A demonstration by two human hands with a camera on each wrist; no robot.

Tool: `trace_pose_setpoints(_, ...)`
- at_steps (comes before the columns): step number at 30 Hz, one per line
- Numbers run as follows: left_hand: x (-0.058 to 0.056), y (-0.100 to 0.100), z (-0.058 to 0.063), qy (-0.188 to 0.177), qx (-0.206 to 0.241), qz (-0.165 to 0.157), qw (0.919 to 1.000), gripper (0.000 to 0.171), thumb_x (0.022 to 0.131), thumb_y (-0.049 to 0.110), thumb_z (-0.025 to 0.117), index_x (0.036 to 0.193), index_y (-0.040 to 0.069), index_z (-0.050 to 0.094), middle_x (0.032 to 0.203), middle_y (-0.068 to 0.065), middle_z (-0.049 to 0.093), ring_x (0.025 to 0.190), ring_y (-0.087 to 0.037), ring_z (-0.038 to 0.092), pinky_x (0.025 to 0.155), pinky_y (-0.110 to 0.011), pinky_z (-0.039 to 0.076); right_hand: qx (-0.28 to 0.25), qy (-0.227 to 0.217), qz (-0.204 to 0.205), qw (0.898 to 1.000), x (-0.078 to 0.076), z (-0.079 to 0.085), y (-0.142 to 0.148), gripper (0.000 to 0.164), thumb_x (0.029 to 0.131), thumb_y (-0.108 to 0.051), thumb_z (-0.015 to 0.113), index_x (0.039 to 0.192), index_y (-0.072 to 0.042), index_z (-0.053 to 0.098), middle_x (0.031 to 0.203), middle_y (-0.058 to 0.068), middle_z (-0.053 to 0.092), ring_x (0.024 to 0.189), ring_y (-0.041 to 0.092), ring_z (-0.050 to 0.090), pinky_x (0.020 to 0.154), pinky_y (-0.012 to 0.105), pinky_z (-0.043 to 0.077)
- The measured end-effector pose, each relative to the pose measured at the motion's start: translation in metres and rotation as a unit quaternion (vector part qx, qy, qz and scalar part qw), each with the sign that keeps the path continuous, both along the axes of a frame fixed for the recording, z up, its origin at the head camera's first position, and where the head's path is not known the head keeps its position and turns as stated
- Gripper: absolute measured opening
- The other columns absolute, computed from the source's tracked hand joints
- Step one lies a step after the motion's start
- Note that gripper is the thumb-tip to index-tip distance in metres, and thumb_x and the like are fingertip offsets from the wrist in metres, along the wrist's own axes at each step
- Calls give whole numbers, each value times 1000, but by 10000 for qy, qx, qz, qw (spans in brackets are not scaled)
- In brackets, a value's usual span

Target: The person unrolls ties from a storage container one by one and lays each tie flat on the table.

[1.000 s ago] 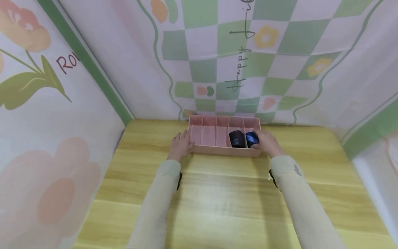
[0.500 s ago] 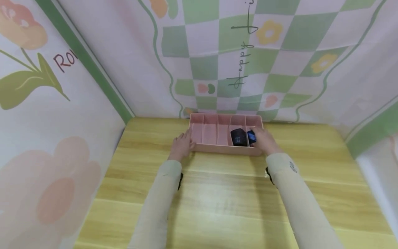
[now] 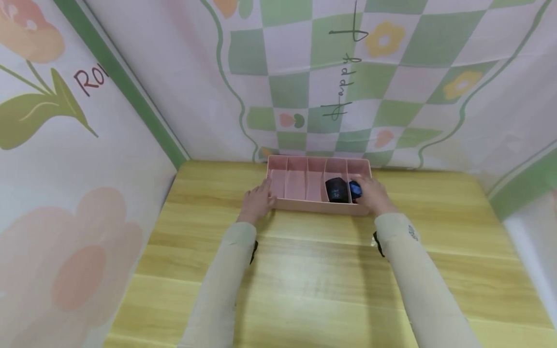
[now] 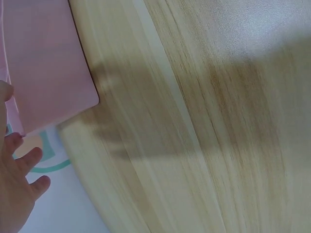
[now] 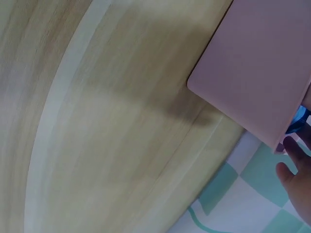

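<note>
A long pink divided box [image 3: 319, 207] stands against the back wall. My left hand [image 3: 256, 200] rests on its left end; in the left wrist view the thumb lies at the rim and the other fingers [image 4: 30, 162] are spread and loosely bent. At the right end, my right hand [image 3: 370, 193] reaches into the last compartment and pinches a shiny blue bundle [image 3: 355, 189], which the fingers partly cover. A sliver of the blue bundle [image 5: 297, 120] shows between the digits in the right wrist view. Beside it, a black rolled bundle [image 3: 337, 190] with small pale marks sits in the neighbouring compartment.
Pink dividers [image 3: 306, 179] split the box into several slots. The light wood table [image 3: 304, 270] stretches in front of it. Behind hangs a green and white checked cloth [image 3: 289, 92], and a flower-printed panel [image 3: 87, 193] borders the left side.
The head view has shifted slightly, so the box appears a little higher and further right. My right hand has moved further over the blue bundle; my left hand stays at the box's left end.
</note>
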State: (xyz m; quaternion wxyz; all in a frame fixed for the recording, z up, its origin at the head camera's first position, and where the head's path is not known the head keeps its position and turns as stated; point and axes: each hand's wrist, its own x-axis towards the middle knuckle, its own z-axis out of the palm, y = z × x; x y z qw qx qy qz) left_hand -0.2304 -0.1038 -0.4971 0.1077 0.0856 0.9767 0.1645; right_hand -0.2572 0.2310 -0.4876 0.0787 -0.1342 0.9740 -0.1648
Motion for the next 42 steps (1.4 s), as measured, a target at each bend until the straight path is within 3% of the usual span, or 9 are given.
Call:
trace_pose_setpoints(6, 0, 1, 1, -90, -143, -74, 9998, 62, 102, 35, 38, 155, 15, 12, 161, -5, 16, 140, -33, 36, 118, -54, 26, -125, 41, -69, 9999, 0, 0, 2, 74, 73, 4, 69, 140, 4, 37, 139, 31, 43, 120, 55, 42, 103, 69, 32)
trace_pose_setpoints(13, 2, 2, 2, -228, -178, -40, 9996, 60, 103, 36, 35, 155, 16, 11, 162, -3, 11, 140, -34, 36, 119, -53, 25, -280, 181, 128, 9994, -2, 1, 4, 72, 71, 3, 71, 136, 5, 39, 131, 35, 48, 112, 55, 49, 94, 67, 41)
trace_pose_setpoints(21, 1, 3, 0, -205, -183, -21, 9996, 59, 103, 35, 35, 155, 16, 14, 162, -2, 10, 139, -34, 38, 119, -53, 26, -887, 16, 243, 9958, -6, 0, 10, 71, 71, 5, 68, 135, 10, 37, 133, 36, 43, 118, 51, 45, 100, 63, 40)
trace_pose_setpoints(31, 0, 3, -2, -204, -206, -40, 9996, 59, 103, 36, 34, 155, 16, 14, 162, -1, 9, 138, -35, 38, 118, -54, 26, -1057, -172, 127, 9942, -5, 4, 19, 73, 75, -2, 66, 139, 9, 33, 139, 34, 37, 121, 48, 43, 100, 63, 40)
trace_pose_setpoints(42, -1, 3, -3, -273, -127, -48, 9995, 57, 103, 36, 33, 154, 16, 16, 162, -4, 9, 138, -36, 38, 118, -55, 26, -1313, 315, 119, 9908, 3, 17, 23, 61, 74, -2, 67, 129, 10, 44, 124, 33, 43, 110, 47, 47, 98, 65, 41)
